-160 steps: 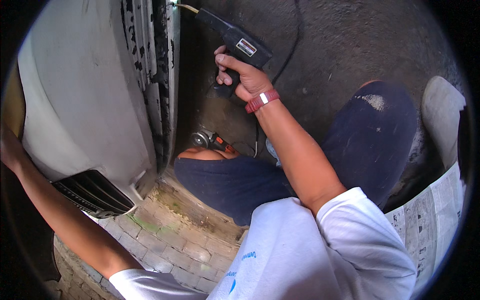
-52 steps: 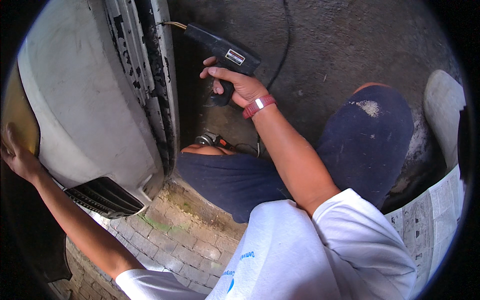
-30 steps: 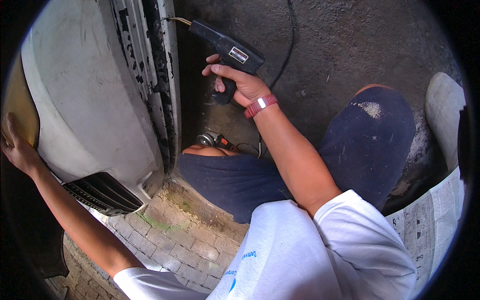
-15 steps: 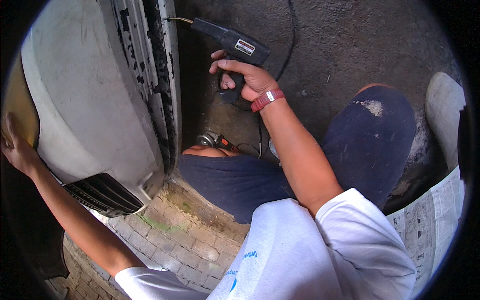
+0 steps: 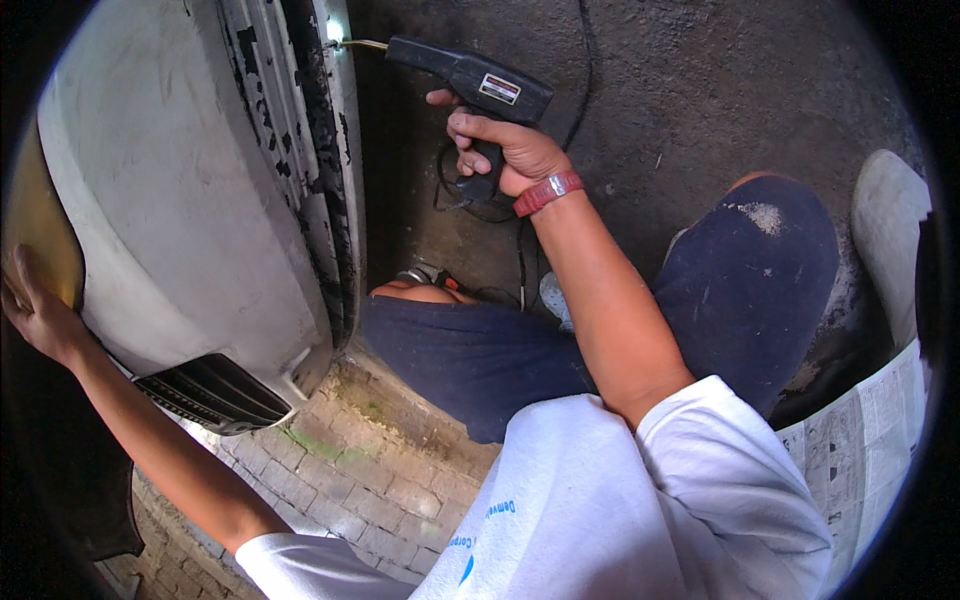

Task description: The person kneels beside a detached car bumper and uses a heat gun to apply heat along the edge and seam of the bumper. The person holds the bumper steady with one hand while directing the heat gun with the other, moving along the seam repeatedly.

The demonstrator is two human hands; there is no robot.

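A light grey car bumper (image 5: 190, 190) stands on its side at the left, with a chipped black-and-white inner edge. My right hand (image 5: 510, 150) grips the handle of a black pistol-shaped hot stapler (image 5: 470, 80). Thin brass-coloured prongs reach from its nose to the bumper's edge near the top, where a bright white light shines; whether they touch it I cannot make out. At the far left, my left hand (image 5: 45, 315) lies against the yellowish-brown part (image 5: 45, 220) beside the bumper, fingers stretched out and partly in shadow. A red watch (image 5: 548, 193) sits on my right wrist.
A black cord (image 5: 585, 80) trails over the dark floor (image 5: 760, 80). Near my bare foot lies an angle grinder (image 5: 425, 275), partly hidden. Newspaper (image 5: 865, 440) and a pale rounded object (image 5: 890, 220) are at the right. Paving bricks (image 5: 340, 480) lie below the bumper.
A bright light has come on at the hot stapler's tip. My right hand and the tool have shifted slightly right and down; the left hand has moved slightly down.
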